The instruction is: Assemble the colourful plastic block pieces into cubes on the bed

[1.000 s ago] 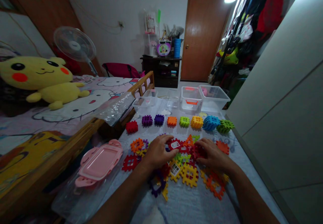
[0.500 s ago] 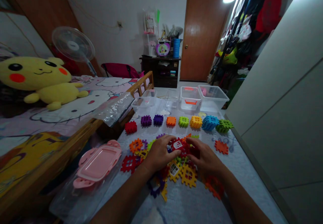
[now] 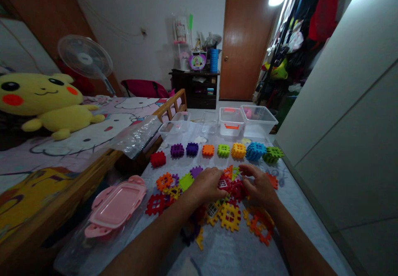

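Note:
In the head view my left hand (image 3: pixel 207 188) has its thumb and fingers closed at the left side of a red toothed building block with a white window (image 3: pixel 223 182). To its right, my right hand (image 3: pixel 259 186) is open, thumb and fingers apart. Beside that thumb lies another red block piece (image 3: pixel 238 190). A loose heap surrounds both hands: a yellow square piece (image 3: pixel 230 217), an orange piece (image 3: pixel 262 228) and a lime green piece (image 3: pixel 185 181) among them. My left hand and forearm hide part of the heap.
Behind the heap runs a row of sorted block stacks, from a red stack (image 3: pixel 158 158) to a green stack (image 3: pixel 273 154). Clear plastic boxes (image 3: pixel 258 120) stand at the far end. A pink lid (image 3: pixel 118 205) lies at the left; a white cabinet (image 3: pixel 348 143) borders the right.
My right hand has come away from the red window block and opened, moving right and slightly up. My left hand stays by the block. The whole view has shifted slightly.

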Available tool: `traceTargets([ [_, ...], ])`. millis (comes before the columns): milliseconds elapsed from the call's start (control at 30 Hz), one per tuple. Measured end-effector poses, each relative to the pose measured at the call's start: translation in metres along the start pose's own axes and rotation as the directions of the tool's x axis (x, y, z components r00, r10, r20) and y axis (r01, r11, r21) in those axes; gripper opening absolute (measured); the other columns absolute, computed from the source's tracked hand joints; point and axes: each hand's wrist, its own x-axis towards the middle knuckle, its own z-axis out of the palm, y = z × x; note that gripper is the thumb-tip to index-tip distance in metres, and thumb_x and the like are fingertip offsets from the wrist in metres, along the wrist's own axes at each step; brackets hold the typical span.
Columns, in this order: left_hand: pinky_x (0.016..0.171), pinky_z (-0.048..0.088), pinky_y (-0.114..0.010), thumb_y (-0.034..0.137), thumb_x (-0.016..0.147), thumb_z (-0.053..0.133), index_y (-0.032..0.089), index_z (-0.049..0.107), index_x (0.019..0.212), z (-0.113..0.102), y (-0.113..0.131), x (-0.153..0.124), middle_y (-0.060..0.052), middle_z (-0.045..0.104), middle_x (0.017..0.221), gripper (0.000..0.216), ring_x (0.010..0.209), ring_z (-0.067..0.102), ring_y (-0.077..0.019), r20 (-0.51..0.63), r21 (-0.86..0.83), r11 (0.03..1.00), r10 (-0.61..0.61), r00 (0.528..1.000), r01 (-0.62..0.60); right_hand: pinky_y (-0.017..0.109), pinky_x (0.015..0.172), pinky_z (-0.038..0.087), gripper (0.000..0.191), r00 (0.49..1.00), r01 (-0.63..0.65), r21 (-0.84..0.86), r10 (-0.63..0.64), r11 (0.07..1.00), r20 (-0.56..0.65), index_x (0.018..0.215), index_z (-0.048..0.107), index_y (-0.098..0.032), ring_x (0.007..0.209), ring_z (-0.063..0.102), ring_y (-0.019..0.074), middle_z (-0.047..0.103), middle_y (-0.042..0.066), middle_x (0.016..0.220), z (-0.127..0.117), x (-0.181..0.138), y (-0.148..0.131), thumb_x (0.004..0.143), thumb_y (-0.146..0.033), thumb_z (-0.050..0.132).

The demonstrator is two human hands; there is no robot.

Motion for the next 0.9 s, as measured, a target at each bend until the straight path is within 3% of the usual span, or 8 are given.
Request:
traceTargets([
  [200,0.078,0.049,-0.032,0.037,0.065,0.072,0.021,0.064,0.093,0.003,-0.006,0.012,-0.007,0.065,0.099,0.033,0.091,0.062,-0.0242,0.060,0.011,1.000,-0.023,0.998,0.022,0.038,0.082,0.054,0.037,1.000,-0.005,-0.025,0.005,1.000,0.024,0.104,0.064,-0.018,0.087,0.067,0.0206,0.070,0.008,0.102,-0.004,0.002,0.002,0.071,-0.015,0.048],
  [433,0.076,0.050,-0.032,0.041,0.062,0.074,0.022,0.062,0.103,0.004,-0.005,0.016,-0.007,0.066,0.102,0.047,0.090,0.062,-0.0243,0.104,0.055,0.998,-0.044,0.994,0.039,0.037,0.079,0.053,0.032,1.000,0.011,-0.056,-0.010,0.998,0.028,0.098,0.066,-0.018,0.084,0.066,0.0207,0.071,0.007,0.094,-0.004,0.003,-0.002,0.072,-0.016,0.048],
  [600,0.077,0.050,-0.033,0.052,0.056,0.076,0.023,0.063,0.100,0.001,0.001,0.018,-0.006,0.066,0.102,0.055,0.092,0.062,-0.0257,0.156,0.104,0.994,-0.048,0.987,0.032,0.037,0.079,0.053,0.032,0.999,0.008,-0.041,-0.007,0.999,0.038,0.099,0.065,-0.018,0.084,0.066,0.0204,0.071,0.007,0.095,-0.003,0.003,-0.004,0.072,-0.016,0.049],
  [900,0.079,0.049,-0.037,0.044,0.060,0.071,0.021,0.064,0.094,0.012,0.007,0.014,-0.008,0.068,0.099,0.042,0.095,0.062,-0.0286,0.091,0.166,0.986,-0.030,0.995,0.014,0.040,0.085,0.051,0.033,0.995,0.007,-0.042,-0.003,0.999,0.095,0.102,0.065,-0.018,0.093,0.064,0.0224,0.069,0.008,0.100,-0.003,0.001,-0.006,0.074,-0.016,0.047],
])
